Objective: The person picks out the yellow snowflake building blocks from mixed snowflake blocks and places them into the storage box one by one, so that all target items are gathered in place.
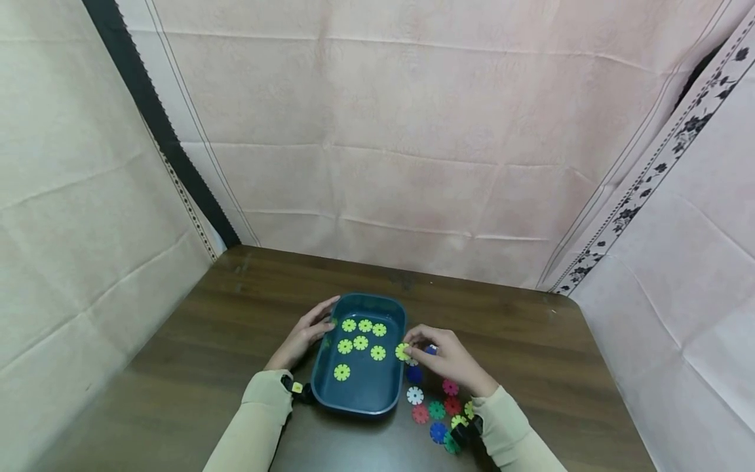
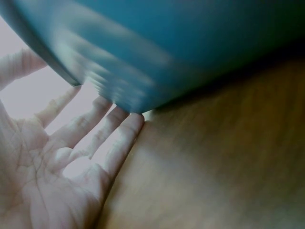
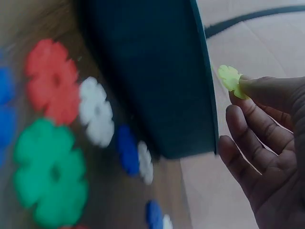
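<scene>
Seven yellow-green flower discs [image 1: 360,342] lie flat in the deep teal tray [image 1: 366,391], three toward the far end, three across the middle and one nearer us, spread so that we can count each one. We see an eighth, the held disc [image 1: 402,352], at the tray's right rim, pinched by its edge between the thumb and forefinger of the right hand [image 1: 446,357]; we judge that such an edge hold suits so thin a piece, since most of its face is left uncovered. Whether it touches the rim, we cannot tell.

Our left hand [image 1: 303,336] grips nothing tightly: its fingers [image 2: 121,143] are nearly straight, their tips against the tray's outer wall, probably to keep it from sliding on the wood-grain counter [image 1: 283,288]. Beside the tray's right side, close to the right hand and wrist, we find the mixed flower discs [image 1: 436,410] in blue, white, red, pink, green and yellow-green (some overlap), within easy reach of that hand.

As for writing, we can read none: the discs and tray show no brand, and the small yellow label [image 1: 297,387] at the left wrist is too tiny to make out.
</scene>
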{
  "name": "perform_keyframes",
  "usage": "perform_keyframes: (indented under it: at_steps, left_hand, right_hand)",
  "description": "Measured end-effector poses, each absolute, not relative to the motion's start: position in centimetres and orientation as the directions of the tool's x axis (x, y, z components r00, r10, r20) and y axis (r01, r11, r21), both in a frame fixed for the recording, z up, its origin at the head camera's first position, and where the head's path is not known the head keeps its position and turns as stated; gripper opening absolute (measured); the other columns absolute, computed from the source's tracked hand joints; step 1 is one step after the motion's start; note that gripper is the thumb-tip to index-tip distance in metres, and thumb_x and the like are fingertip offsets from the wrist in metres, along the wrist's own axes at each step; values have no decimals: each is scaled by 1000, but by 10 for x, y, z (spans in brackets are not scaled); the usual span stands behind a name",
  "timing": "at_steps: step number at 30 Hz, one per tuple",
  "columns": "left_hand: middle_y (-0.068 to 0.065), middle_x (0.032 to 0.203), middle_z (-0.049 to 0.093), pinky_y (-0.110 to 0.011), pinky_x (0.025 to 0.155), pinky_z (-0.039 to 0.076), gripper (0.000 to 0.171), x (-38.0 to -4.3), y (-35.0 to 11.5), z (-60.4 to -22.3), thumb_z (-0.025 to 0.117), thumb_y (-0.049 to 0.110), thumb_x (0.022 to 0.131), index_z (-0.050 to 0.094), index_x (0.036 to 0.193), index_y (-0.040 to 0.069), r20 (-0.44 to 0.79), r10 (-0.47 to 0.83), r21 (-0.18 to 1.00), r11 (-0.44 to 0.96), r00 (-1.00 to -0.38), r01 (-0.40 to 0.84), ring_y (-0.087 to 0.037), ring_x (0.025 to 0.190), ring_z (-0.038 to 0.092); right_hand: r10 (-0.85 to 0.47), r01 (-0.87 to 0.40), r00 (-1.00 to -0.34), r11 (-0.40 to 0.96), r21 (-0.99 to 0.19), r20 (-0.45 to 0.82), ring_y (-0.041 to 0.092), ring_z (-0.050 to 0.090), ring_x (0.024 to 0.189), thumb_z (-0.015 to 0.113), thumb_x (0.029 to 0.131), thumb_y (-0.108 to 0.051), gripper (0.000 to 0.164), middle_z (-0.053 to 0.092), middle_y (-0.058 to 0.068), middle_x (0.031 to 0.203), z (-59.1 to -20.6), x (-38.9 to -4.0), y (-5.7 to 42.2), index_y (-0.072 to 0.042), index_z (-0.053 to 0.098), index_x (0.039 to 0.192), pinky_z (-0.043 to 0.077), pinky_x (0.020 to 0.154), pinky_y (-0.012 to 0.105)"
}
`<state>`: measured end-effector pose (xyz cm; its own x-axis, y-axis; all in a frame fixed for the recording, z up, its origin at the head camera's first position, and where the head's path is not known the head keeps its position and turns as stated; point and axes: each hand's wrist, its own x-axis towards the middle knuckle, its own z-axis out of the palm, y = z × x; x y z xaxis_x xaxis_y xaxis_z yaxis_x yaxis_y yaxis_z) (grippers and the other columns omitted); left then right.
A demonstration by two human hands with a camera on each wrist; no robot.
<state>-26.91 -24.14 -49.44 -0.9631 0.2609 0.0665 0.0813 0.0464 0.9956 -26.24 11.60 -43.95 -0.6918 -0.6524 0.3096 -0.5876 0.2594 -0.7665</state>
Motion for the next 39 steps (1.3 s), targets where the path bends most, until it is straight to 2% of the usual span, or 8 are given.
perform_keyframes:
  at_steps: [5, 7, 12, 15, 19, 27, 31, 39]
  left_hand:
    - [-2, 155, 40, -58, 108, 36, 55, -269, -241, -493, 58, 24, 102, 40, 153, 37, 61, 259, 996, 40, -964, 74, -31, 138, 42]
    - [-2, 156, 40, -59, 108, 36, 56, -269, -241, -492, 58, 23, 102, 40, 153, 37, 63, 263, 996, 39, -963, 76, -32, 139, 42]
    - [-2, 156, 40, -59, 108, 35, 56, -268, -241, -492, 58, 24, 102, 40, 153, 37, 56, 262, 997, 45, -963, 70, -31, 139, 41]
    - [-3, 156, 39, -59, 109, 34, 55, -268, -241, -492, 57, 24, 102, 40, 153, 37, 55, 264, 997, 44, -963, 69, -32, 140, 40]
    - [-5, 156, 39, -59, 109, 34, 55, -269, -242, -492, 56, 23, 103, 39, 154, 35, 58, 273, 997, 39, -960, 71, -33, 140, 40]
    - [-5, 154, 42, -55, 106, 39, 55, -269, -241, -491, 57, 22, 103, 40, 153, 36, 49, 265, 997, 39, -963, 61, -33, 136, 45]
    - [-3, 154, 42, -54, 106, 39, 55, -269, -241, -491, 56, 22, 103, 41, 153, 37, 42, 260, 997, 46, -965, 56, -32, 135, 45]
    - [-2, 152, 45, -57, 107, 38, 54, -270, -241, -493, 58, 26, 102, 42, 152, 39, 34, 260, 998, 43, -965, 47, -31, 134, 46]
  right_hand:
    - [-731, -650, -608, 233, -723, 311, 10, 63, 85, 68, 99, -25, 12, 68, -12, 96, -432, -269, 88, -18, 69, 109, 55, 68, 30]
    - [-760, -679, -575, 239, -694, 301, 8, 63, 87, 68, 99, -24, 11, 68, -13, 97, -432, -272, 77, -18, 69, 108, 55, 70, 28]
    - [-832, -722, -508, 270, -637, 223, 1, 63, 89, 67, 99, -22, 9, 69, -13, 99, -434, -280, 53, -19, 69, 108, 54, 77, 24]
    - [-860, -756, -484, 320, -572, 159, -2, 61, 80, 66, 100, -23, 10, 69, -15, 97, -435, -283, 42, -21, 71, 108, 53, 71, 21]
    - [-870, -779, -485, 381, -498, 94, -3, 56, 69, 67, 99, -27, 10, 67, -18, 92, -434, -285, 32, -24, 73, 107, 49, 62, 18]
    - [-874, -767, -485, 404, -499, 37, -4, 58, 70, 68, 98, -24, 9, 68, -18, 91, -437, -288, 24, -23, 74, 105, 50, 65, 17]
    - [-879, -772, -475, 397, -497, 36, -4, 58, 69, 67, 99, -23, 10, 68, -17, 91, -437, -290, 23, -22, 75, 105, 50, 65, 17]
    - [-882, -757, -459, 329, -565, 102, -3, 61, 73, 66, 99, -20, 17, 71, -12, 97, -428, -292, 27, -11, 75, 111, 52, 66, 17]
